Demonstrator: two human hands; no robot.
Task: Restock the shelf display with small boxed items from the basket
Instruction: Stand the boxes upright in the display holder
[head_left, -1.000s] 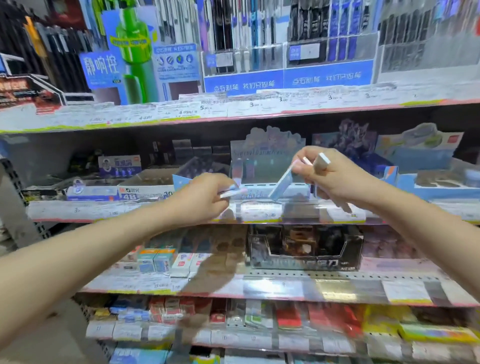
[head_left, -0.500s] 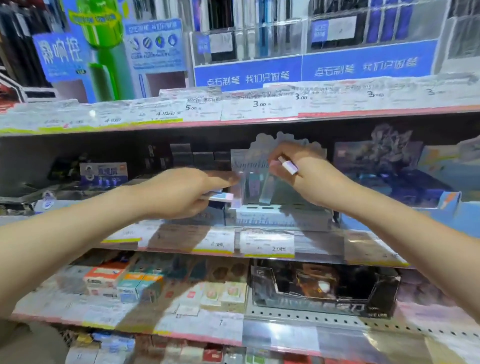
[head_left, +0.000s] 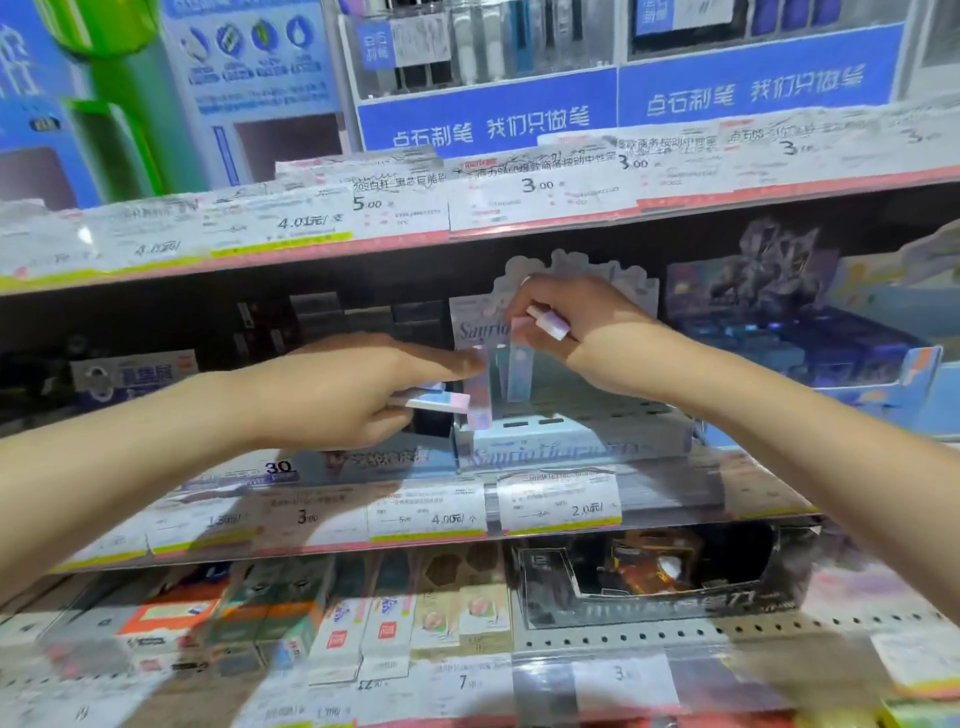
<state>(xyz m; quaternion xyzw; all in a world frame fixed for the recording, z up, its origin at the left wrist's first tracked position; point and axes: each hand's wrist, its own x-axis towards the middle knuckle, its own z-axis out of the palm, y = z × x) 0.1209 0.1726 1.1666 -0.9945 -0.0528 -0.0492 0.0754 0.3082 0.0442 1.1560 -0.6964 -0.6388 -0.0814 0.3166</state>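
A pale blue slotted display box (head_left: 571, 447) with a pastel backing card stands on the middle shelf. My left hand (head_left: 343, 395) grips a flat pastel pink-and-blue boxed item (head_left: 436, 402), and its fingertips touch another slim pastel box (head_left: 479, 389) standing upright at the display's left edge. My right hand (head_left: 587, 332) holds a small pastel boxed item (head_left: 545, 322) in its curled fingers, just above a slim box (head_left: 519, 371) that stands in the display. The basket is out of view.
The shelf above carries pen racks (head_left: 483, 57) and a price-tag strip (head_left: 535, 192) that overhangs the display. A dark blue carton (head_left: 810, 353) sits right of the display, small boxes to its left. Lower shelves hold eraser packs (head_left: 363, 623) and a black carton (head_left: 649, 582).
The view has closed in on the middle shelf. Both hands moved forward to the display; my left hand's fingertips now reach the upright box at its left edge.
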